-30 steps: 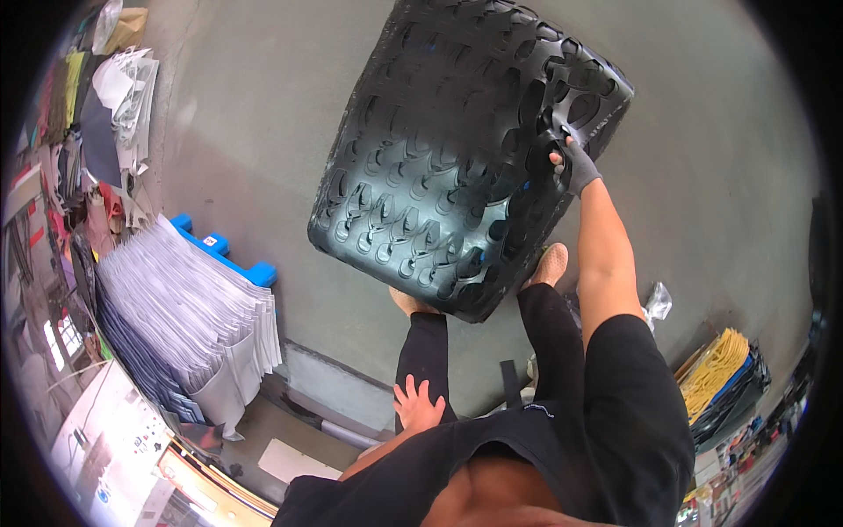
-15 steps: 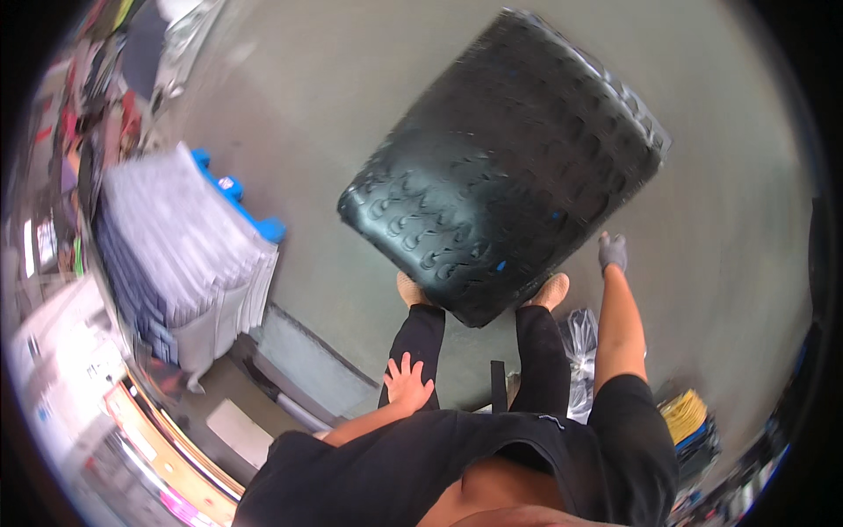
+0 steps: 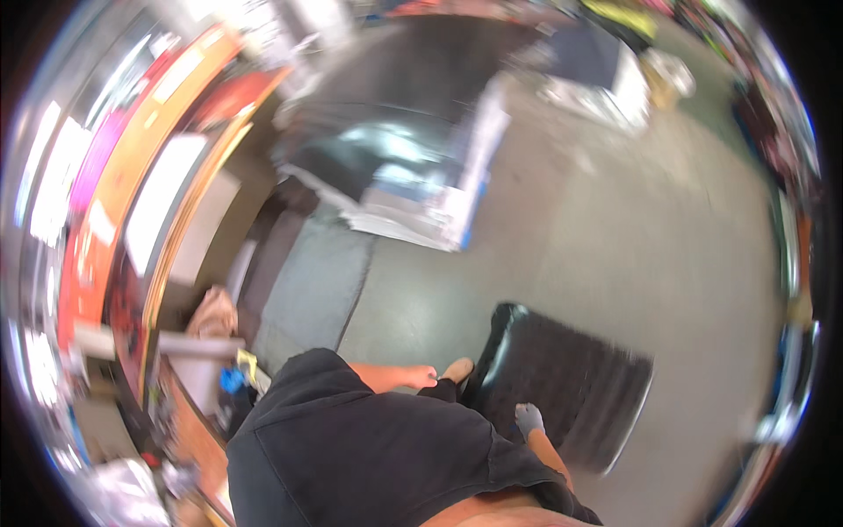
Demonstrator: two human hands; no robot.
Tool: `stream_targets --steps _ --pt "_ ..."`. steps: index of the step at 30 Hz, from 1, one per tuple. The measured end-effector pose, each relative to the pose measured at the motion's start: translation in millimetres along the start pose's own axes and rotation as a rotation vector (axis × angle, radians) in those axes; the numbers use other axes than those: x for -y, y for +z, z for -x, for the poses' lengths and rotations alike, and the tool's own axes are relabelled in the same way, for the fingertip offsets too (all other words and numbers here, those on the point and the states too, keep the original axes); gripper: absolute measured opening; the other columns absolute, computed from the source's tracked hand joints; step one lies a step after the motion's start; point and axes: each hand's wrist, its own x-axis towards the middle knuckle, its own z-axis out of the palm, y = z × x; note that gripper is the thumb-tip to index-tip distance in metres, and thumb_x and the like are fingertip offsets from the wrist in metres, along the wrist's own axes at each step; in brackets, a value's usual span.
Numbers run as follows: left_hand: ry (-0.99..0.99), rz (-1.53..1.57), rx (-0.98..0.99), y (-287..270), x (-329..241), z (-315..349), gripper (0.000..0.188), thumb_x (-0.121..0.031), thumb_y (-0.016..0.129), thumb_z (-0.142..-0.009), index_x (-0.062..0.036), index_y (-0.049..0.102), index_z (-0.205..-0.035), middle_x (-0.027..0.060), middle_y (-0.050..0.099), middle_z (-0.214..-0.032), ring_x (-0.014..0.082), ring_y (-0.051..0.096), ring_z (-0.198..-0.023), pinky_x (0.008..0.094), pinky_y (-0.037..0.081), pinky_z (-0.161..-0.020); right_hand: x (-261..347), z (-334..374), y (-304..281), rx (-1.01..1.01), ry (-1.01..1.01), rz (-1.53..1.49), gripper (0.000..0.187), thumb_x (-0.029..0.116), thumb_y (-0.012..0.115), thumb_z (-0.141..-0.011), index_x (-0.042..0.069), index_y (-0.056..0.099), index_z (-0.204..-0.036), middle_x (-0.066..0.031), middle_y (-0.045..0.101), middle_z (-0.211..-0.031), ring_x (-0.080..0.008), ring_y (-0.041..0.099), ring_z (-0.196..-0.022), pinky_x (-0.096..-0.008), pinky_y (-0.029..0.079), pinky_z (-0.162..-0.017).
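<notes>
My left hand [image 3: 421,377] is bare and hangs in front of my body with its fingers curled in, and nothing shows in it. My right hand [image 3: 529,418] wears a grey glove. It appears over the near part of a black, shiny rectangular slab with a ribbed surface [image 3: 562,369]. Motion blur hides whether its fingers are open or closed, and I cannot tell whether it touches the slab. The slab lies at the lower right, beside my shoe [image 3: 457,370].
A big stack of sheets with a dark glossy top [image 3: 378,140] stands ahead to the left. Orange-edged shelving [image 3: 132,167] curves along the left. A grey mat [image 3: 312,281] lies between them. Wrapped goods [image 3: 606,79] sit at the far side on the grey floor [image 3: 421,299].
My view has swung left, so the stack and shelving come nearer the middle and the black slab moves to the lower right. My left hand has gone from spread fingers to curled ones.
</notes>
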Motion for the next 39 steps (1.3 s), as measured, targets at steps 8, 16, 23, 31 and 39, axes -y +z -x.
stream_targets --steps 8,16,23,31,39 --pt "-0.270 0.718 -0.944 -14 185 160 0.032 -0.033 0.057 -0.083 -0.0063 0.062 -0.100 0.0152 0.066 -0.093 0.0310 0.062 -0.090 0.0410 0.048 -0.079 304 -78 -18 0.288 -0.362 1.486 0.018 0.016 0.051 -0.086 0.008 0.064 -0.095 -0.0146 0.064 -0.101 -0.0274 0.059 -0.097 -0.0363 0.046 -0.085" --pt "-0.615 0.893 -0.903 108 237 211 0.032 -0.032 0.060 -0.080 -0.0012 0.068 -0.082 0.0196 0.066 -0.086 0.0337 0.062 -0.085 0.0417 0.049 -0.075 489 -128 139 0.403 -0.442 0.821 0.022 0.020 0.054 -0.084 0.004 0.062 -0.095 -0.0143 0.063 -0.093 -0.0260 0.059 -0.088 -0.0361 0.046 -0.078" --pt "-0.267 1.393 -0.886 12 254 243 0.025 -0.029 0.059 -0.086 -0.0115 0.063 -0.104 0.0028 0.063 -0.096 0.0158 0.058 -0.086 0.0375 0.047 -0.075 552 -147 249 0.522 -0.403 0.920 0.027 0.023 0.056 -0.082 0.000 0.061 -0.095 -0.0140 0.062 -0.086 -0.0248 0.059 -0.080 -0.0359 0.046 -0.072" --pt "-0.225 1.823 -1.547 -152 352 420 0.038 -0.033 0.053 -0.090 -0.0134 0.049 -0.122 0.0039 0.061 -0.108 0.0185 0.061 -0.090 0.0367 0.049 -0.071 676 -178 455 0.707 -0.613 0.992 0.035 0.027 0.059 -0.079 -0.004 0.059 -0.095 -0.0137 0.062 -0.078 -0.0234 0.058 -0.071 -0.0357 0.047 -0.066" --pt "-0.144 1.840 -2.117 -210 478 619 0.038 -0.030 0.056 -0.089 -0.0091 0.049 -0.120 0.0073 0.059 -0.109 0.0208 0.060 -0.091 0.0369 0.053 -0.071 833 26 679 1.158 -0.793 0.722 0.027 0.029 0.055 -0.088 0.003 0.060 -0.095 0.0001 0.056 -0.082 -0.0083 0.051 -0.075 -0.0242 0.042 -0.067"
